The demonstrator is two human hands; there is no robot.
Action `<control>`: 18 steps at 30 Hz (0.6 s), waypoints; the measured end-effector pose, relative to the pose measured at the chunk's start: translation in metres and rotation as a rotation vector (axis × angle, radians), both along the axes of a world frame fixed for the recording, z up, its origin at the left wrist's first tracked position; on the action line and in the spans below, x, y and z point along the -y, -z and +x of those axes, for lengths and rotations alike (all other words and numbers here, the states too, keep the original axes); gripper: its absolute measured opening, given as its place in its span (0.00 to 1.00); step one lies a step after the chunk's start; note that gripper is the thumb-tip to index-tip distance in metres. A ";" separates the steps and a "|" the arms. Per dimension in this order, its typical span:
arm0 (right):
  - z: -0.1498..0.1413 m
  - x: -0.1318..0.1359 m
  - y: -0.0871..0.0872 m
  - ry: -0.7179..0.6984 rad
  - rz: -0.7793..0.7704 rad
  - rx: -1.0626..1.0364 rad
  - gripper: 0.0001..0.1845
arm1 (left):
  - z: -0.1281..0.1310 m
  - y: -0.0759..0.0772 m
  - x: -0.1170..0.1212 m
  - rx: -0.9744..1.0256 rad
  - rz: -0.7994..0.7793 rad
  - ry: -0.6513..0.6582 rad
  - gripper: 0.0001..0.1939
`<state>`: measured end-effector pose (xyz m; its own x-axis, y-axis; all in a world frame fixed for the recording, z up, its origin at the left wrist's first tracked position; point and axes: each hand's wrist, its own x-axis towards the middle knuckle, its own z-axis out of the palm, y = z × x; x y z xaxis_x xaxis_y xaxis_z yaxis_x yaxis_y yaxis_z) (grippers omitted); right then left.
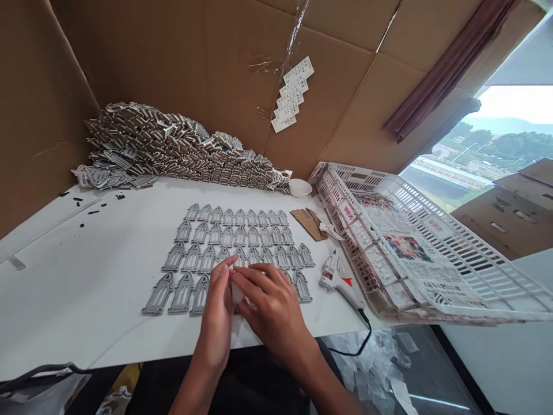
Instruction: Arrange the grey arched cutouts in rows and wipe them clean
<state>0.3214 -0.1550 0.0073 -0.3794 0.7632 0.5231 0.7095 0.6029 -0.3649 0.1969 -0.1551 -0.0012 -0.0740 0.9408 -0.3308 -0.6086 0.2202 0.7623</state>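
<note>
My left hand (217,316) and my right hand (276,302) meet over the front of the table. Their fingers close together round a small, pale, whitish thing (237,293) that is mostly hidden. Beneath and beyond them lie rows of grey arched window-shaped pieces (183,293), spaced side by side, and my hands cover part of the nearest row. To the right of my right hand, a white glue gun (332,268) with a red trigger rests on the table, its black cord hanging over the edge.
A tall heap of similar pieces (173,147) leans on the cardboard wall (173,52). A white bowl (299,188), a cardboard scrap (309,223) and a newspaper-lined plastic crate (432,199) stand right. Small black bits (94,212) lie left. Clear plastic wrapping (375,369) lies below.
</note>
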 end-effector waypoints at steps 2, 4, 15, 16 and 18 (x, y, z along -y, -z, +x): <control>0.003 -0.001 -0.002 -0.010 -0.024 -0.045 0.29 | -0.004 -0.005 0.002 -0.006 -0.005 0.069 0.37; 0.006 -0.001 -0.004 -0.028 -0.044 -0.089 0.28 | -0.009 -0.009 0.004 -0.009 0.001 0.126 0.36; 0.014 0.008 -0.023 -0.086 -0.101 -0.329 0.31 | -0.027 -0.038 0.012 -0.032 0.020 0.270 0.35; 0.015 0.008 -0.024 -0.086 -0.095 -0.337 0.31 | -0.029 -0.036 0.011 -0.039 0.022 0.267 0.33; 0.016 0.009 -0.027 -0.085 -0.089 -0.342 0.32 | -0.032 -0.030 0.008 -0.033 0.037 0.270 0.27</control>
